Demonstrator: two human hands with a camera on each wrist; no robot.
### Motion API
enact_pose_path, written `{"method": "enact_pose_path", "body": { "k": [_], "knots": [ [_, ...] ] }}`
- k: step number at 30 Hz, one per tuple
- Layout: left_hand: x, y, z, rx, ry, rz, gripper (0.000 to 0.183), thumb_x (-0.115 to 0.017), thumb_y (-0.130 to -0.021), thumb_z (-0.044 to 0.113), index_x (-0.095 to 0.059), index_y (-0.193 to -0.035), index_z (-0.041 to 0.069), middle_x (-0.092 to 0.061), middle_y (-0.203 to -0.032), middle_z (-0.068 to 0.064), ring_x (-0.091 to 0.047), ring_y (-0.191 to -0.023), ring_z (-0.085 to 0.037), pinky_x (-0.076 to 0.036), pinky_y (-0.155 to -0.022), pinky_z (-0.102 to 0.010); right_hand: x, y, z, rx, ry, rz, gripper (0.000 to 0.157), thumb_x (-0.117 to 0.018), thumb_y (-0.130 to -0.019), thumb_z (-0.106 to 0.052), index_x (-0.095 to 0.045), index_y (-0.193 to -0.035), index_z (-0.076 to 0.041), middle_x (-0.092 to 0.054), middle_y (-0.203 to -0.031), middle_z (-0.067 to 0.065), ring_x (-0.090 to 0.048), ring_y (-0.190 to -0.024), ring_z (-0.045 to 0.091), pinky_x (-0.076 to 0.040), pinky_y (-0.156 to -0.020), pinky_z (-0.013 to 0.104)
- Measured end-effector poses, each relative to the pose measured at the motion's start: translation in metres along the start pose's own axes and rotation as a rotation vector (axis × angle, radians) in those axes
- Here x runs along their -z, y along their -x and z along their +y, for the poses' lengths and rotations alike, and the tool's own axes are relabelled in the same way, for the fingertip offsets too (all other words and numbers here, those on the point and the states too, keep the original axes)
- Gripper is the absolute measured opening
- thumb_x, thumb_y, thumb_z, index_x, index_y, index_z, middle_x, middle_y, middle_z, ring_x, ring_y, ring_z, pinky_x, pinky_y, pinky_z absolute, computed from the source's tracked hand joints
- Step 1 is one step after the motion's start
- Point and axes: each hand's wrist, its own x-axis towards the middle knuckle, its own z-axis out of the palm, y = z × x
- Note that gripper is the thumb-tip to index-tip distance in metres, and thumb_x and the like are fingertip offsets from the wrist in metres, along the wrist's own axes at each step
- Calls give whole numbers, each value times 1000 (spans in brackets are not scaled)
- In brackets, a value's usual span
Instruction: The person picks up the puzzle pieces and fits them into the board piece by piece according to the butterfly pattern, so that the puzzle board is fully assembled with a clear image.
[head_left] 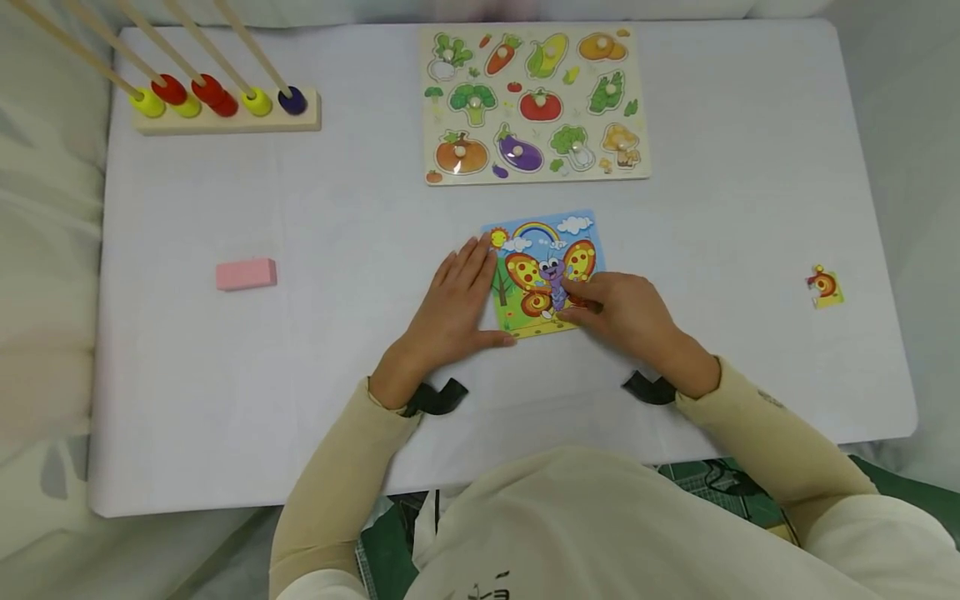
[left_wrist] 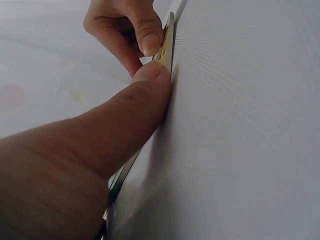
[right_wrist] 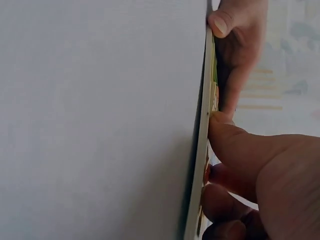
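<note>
A butterfly jigsaw puzzle (head_left: 536, 262) lies on the table in front of the person. The left hand (head_left: 457, 304) rests along its left side, fingers straight, with the thumb at the lower edge. Over the lower right of the picture, the right hand (head_left: 626, 312) curls its thumb and fingers in a pinch on a puzzle piece by the butterfly's body. The hand covers much of that corner. In the right wrist view, the right thumb (right_wrist: 232, 140) lies at the puzzle's edge, other fingers beneath. A loose puzzle piece (head_left: 826, 287) with a red-orange spiral lies far right.
A vegetable peg puzzle board (head_left: 491, 92) lies at the back middle of the white table (head_left: 360, 275). Back left stands a wooden bead stacker (head_left: 232, 122) with tall rods and coloured beads. A pink block (head_left: 246, 274) sits on the left.
</note>
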Motion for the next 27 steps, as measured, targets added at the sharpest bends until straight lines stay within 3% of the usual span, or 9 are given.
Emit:
{"method": "enact_pose_path", "body": {
  "k": [7,17,20,24,27],
  "knots": [
    [0,0,0,-2,9,2,121,-72,-71,66,-11,-154,3,5,-163,-8,6,-151,-24,-2,-122,-43,0,1,-4,18,34,-9,47,-76,-81,-33,-66,-122,-12,-73,-96,9,-67,-81,24,-51,-63,38],
    [-1,0,0,3,12,-6,120,-70,-71,67,-10,-154,4,5,-163,-8,6,-151,-24,-1,-122,-43,0,6,-6,-49,-9,5,47,-78,-79,-31,-68,-121,-10,-71,-81,3,-60,-67,14,-45,-59,29],
    [-2,1,-1,0,15,0,120,-70,-71,67,-10,-154,4,5,-163,-8,6,-151,-24,-1,-122,-43,0,4,-6,-66,-3,-7,53,-77,-81,-32,-63,-128,-14,-64,-73,1,-53,-64,13,-40,-57,28],
    [-1,1,-2,-2,15,2,120,-70,-71,67,-11,-154,4,5,-163,-8,6,-151,-24,-2,-122,-42,-1,2,-4,-21,-30,3,55,-75,-83,-28,-58,-134,-16,-56,-70,1,-46,-63,14,-36,-57,28],
    [0,1,-2,-1,12,-2,120,-70,-71,67,-11,-154,4,5,-163,-8,6,-151,-24,-1,-122,-42,-2,1,-3,48,-55,7,47,-75,-83,-23,-63,-128,-15,-63,-81,4,-56,-69,17,-44,-62,31]
  ]
}}
